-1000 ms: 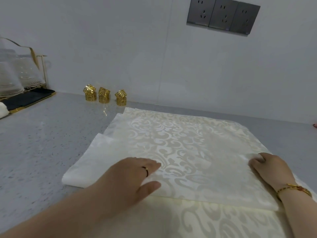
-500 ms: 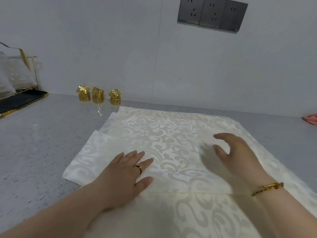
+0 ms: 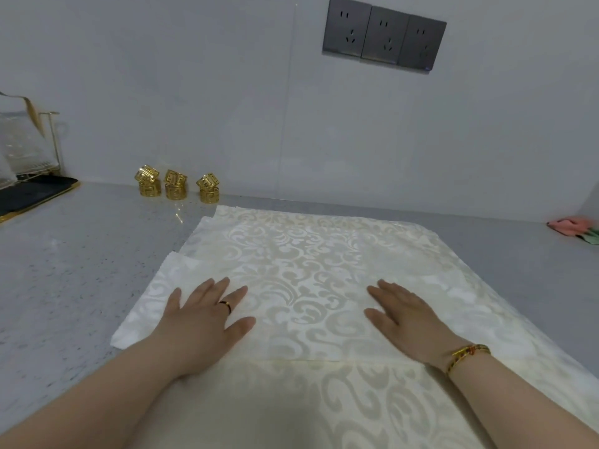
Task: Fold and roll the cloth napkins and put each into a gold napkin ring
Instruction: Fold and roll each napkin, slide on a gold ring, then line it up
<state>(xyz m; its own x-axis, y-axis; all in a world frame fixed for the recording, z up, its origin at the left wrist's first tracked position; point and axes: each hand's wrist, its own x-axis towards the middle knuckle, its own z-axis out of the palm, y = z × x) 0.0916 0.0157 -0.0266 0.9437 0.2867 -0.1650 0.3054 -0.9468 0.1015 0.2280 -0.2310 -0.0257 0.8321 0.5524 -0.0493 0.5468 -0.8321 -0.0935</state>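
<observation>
A stack of cream damask cloth napkins [image 3: 311, 264] lies spread on the grey counter [image 3: 81, 273]. The top napkin is folded, and its near edge runs across just behind my wrists. My left hand [image 3: 204, 315], wearing a ring, presses flat on the left part of that napkin with straight fingers. My right hand [image 3: 405, 314], with a gold bracelet at the wrist, lies flat on the right part. Several gold napkin rings [image 3: 176, 186] stand stacked in pairs against the wall at the back left, well beyond both hands.
A glass rack on a black, gold-edged tray [image 3: 29, 196] stands at the far left. A pink cloth [image 3: 575, 228] lies at the far right by the wall. Grey wall sockets [image 3: 384, 35] are mounted above.
My right hand left the napkin's right edge, swung toward the middle and now lies flat on the cloth. My left hand stayed pressing on the left part.
</observation>
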